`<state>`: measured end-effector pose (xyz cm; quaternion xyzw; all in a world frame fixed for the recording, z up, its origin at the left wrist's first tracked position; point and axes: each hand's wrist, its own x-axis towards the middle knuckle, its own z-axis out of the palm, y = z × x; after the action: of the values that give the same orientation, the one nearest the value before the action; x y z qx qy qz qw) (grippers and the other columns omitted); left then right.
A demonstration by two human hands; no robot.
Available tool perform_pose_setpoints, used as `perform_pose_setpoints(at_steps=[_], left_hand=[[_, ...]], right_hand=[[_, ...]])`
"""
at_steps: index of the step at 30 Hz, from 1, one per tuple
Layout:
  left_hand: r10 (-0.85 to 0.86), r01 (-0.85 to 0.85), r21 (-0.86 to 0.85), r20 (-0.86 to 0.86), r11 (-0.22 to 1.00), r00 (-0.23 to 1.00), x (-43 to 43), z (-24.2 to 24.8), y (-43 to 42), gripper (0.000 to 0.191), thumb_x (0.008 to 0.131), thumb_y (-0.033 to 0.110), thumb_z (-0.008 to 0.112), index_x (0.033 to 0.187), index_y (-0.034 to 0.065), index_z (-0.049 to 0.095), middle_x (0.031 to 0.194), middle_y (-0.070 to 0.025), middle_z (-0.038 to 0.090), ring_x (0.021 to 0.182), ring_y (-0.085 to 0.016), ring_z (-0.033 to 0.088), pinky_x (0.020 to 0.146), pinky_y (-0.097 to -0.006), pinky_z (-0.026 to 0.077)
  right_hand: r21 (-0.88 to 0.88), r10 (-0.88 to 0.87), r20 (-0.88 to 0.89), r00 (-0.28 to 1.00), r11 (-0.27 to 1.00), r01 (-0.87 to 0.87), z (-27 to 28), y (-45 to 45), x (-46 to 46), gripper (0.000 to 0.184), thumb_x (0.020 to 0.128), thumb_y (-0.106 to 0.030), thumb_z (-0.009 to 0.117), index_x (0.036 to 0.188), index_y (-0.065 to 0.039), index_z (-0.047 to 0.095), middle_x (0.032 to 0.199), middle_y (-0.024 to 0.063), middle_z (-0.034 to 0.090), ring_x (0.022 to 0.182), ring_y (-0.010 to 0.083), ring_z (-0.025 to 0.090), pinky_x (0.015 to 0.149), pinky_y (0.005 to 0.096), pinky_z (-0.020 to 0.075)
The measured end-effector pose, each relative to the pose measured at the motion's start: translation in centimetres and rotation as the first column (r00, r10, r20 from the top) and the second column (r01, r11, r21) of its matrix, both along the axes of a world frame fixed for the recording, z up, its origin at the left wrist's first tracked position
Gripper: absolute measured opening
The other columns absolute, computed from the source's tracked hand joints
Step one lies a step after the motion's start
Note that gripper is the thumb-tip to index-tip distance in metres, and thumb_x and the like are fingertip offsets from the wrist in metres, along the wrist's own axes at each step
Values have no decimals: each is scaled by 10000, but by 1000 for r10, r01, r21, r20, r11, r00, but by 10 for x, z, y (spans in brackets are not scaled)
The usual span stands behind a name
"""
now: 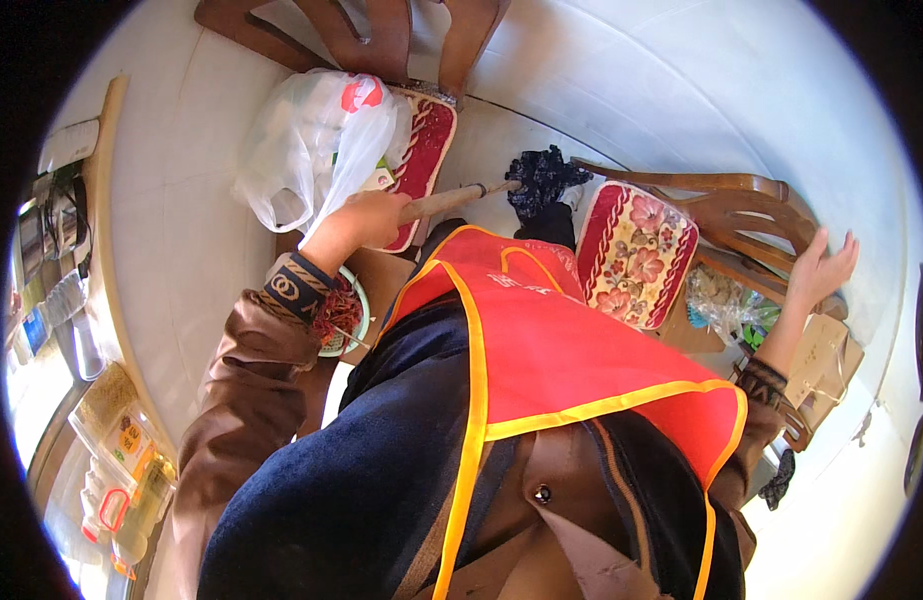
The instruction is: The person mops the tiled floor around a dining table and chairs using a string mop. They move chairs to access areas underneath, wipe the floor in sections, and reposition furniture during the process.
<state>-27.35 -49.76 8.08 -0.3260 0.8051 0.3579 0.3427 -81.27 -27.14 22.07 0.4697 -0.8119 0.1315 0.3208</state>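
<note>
My left hand point(375, 217) is closed around the wooden handle point(446, 202) of a mop. At the handle's far end, the dark mop head point(540, 180) of bunched material lies on the floor beside my foot. My right hand point(825, 266) is raised over the back of a wooden chair point(739, 184) with its fingers apart, holding nothing; whether it touches the chair cannot be told. A red apron point(581, 345) with yellow edging covers part of my front.
A chair cushion point(641, 255) with flowers lies at the right. A white plastic bag point(319, 142) rests on another cushioned chair point(427, 142). Near my left sleeve stands a basket point(366, 307) with red contents. Paper bags point(821, 367) stand at the right; bottles and containers point(123, 465) are at the far left.
</note>
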Motion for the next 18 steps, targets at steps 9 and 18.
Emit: perform_pose_setpoints(at_steps=[9,18], left_hand=[[24,-25,-20,-63,999,998,16,-16,17,367,756,90,571,1123,98,555,974,-171,650,950,-363,612,784,-463,478],[-28,25,-28,-125,999,992,-35,-13,-9,352,716,82,587,1067,77,611,970,-194,642,940,-375,595,792,-461,474]], right_hand=[[0,-64,-4,998,998,64,-36,-41,-29,622,843,-472,581,1232,9,508,1288,237,476,1231,382,414,994,493,351],[90,-94,180,979,993,79,-103,-29,-50,583,898,-440,511,1208,53,512,1279,253,470,1216,387,408,1033,470,308]])
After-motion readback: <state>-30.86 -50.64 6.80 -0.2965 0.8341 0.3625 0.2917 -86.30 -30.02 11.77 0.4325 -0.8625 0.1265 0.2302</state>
